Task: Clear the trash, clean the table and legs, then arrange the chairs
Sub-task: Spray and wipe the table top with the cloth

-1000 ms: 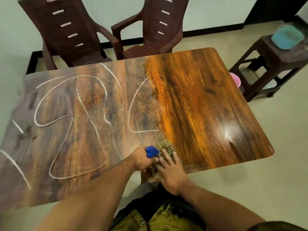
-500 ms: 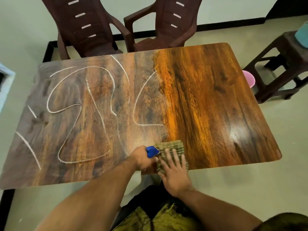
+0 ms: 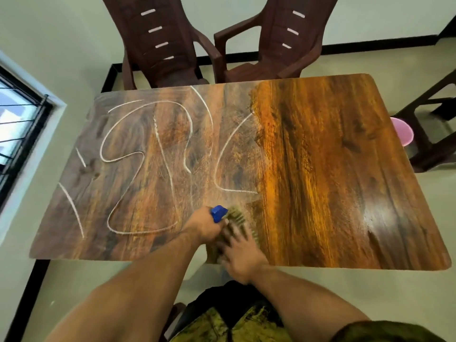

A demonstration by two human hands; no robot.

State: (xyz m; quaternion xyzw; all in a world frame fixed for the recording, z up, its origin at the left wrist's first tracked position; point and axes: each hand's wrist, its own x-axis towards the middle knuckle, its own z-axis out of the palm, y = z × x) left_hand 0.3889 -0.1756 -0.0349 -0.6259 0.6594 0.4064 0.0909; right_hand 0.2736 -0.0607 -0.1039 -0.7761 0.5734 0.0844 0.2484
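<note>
The wooden table (image 3: pixel 320 156) carries white curved lines of cleaner (image 3: pixel 138 154) over its dull left half; the right half looks glossy. My left hand (image 3: pixel 206 224) is closed around a bottle with a blue cap (image 3: pixel 218 213), the bottle body hidden in the fist. My right hand (image 3: pixel 240 253) lies flat with spread fingers on a greenish cloth (image 3: pixel 237 215) near the table's front edge, blurred by motion. Two brown plastic chairs (image 3: pixel 162 45) (image 3: pixel 276 45) stand at the far side.
A dark brown stool (image 3: pixel 434 134) stands right of the table, with a pink container (image 3: pixel 402 130) beside it on the floor. A barred window (image 3: pixel 17 134) is on the left wall. Pale floor lies between me and the table.
The view has tilted so the window shows. My right hand and the cloth have slid back toward the table's front edge and are blurred. The left hand still holds the bottle.
</note>
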